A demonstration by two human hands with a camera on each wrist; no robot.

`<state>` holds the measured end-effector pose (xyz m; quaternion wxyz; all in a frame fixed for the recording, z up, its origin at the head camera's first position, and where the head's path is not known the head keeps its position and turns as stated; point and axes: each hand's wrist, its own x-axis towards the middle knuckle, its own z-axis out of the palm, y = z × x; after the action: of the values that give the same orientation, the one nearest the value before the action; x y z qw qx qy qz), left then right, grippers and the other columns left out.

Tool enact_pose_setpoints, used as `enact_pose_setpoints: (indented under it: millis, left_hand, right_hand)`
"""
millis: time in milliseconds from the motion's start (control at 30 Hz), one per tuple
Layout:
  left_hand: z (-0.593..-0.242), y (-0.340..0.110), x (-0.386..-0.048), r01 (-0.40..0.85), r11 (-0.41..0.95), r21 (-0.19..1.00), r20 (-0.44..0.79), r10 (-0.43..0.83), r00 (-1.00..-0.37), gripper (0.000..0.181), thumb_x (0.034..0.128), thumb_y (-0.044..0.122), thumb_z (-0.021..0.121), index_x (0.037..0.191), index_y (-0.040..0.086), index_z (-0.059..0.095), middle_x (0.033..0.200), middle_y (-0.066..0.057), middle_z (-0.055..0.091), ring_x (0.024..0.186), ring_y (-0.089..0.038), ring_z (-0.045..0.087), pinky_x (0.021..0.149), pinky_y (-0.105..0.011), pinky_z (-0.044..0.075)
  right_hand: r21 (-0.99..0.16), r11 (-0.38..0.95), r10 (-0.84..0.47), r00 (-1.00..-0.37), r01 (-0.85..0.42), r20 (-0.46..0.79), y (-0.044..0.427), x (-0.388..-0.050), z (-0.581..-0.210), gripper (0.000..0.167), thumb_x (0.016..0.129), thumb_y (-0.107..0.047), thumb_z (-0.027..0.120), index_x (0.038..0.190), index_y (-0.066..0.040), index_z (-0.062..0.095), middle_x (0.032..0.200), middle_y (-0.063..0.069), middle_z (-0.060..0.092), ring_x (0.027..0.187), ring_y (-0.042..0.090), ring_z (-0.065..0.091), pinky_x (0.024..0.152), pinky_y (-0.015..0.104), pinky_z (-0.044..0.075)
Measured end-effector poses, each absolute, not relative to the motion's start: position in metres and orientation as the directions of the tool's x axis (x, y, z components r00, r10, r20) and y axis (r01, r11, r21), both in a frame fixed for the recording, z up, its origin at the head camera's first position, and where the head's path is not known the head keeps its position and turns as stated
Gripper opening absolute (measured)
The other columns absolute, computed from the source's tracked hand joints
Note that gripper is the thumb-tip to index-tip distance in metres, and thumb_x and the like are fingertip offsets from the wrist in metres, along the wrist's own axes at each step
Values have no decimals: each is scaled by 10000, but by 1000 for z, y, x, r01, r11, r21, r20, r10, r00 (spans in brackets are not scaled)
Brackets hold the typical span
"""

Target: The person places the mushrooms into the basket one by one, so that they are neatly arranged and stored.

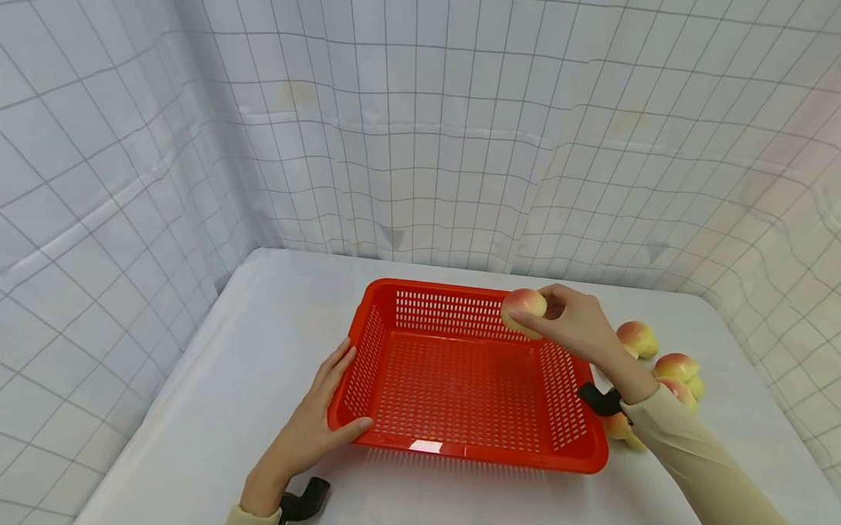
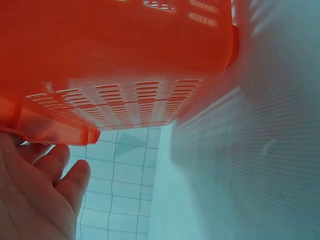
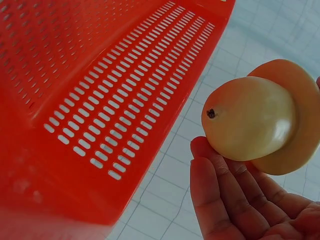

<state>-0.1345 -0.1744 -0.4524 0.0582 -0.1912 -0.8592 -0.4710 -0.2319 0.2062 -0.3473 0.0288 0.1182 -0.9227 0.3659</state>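
Note:
A red plastic basket (image 1: 449,449) with slotted walls stands on the white table, its inside bare. My left hand (image 1: 313,425) holds its near left corner, thumb over the front rim and fingers along the left rim. In the left wrist view, the fingers (image 2: 72,182) lie beside the rim's underside. Above the basket's far right part, my right hand (image 1: 578,326) grips a yellow-and-pink peach (image 1: 523,306). The right wrist view shows the peach (image 3: 250,117) with a second rounded yellow shape (image 3: 282,70) against it; whether that is a separate fruit I cannot tell.
Several more peaches (image 1: 677,366) lie on the table right of the basket, some partly hidden by the right forearm. White grid-patterned curtains (image 1: 459,140) hang behind and at both sides. The white tabletop (image 1: 272,327) extends left of the basket.

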Motion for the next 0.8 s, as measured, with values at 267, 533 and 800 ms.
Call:
enact_pose_setpoints:
  millis: [267,533,800]
  left_hand:
    - [-453,-175,-134,380,482,789,281,267,-922,929,789,301,750,1526,238,188,1563,98,81,1381,-247,190,931,-581,388]
    - [-450,-173,-133,375,461,805,272,275,-922,924,790,298,750,1524,245,190,1561,100,80,1384,-239,180,940,-575,381]
    - [-452,-174,-133,379,443,812,281,272,-921,930,781,279,756,1524,236,197,1563,87,85,1377,-239,195,931,-546,403]
  right_hand:
    - [-653,695,-269,-951,-300,150,184,-248,-346,526,762,-599,688,1019,-141,664,886,-7,648,779,181,568,643,351,465]
    - [-660,674,-326,-936,-330,134,159,-264,-352,467,784,-532,704,985,-111,678,835,-1,644,718,180,572,596,343,463]
    - [-676,665,-370,-926,-318,73,133,-274,-368,493,770,-588,685,935,-125,650,787,-9,636,676,179,559,585,337,452]
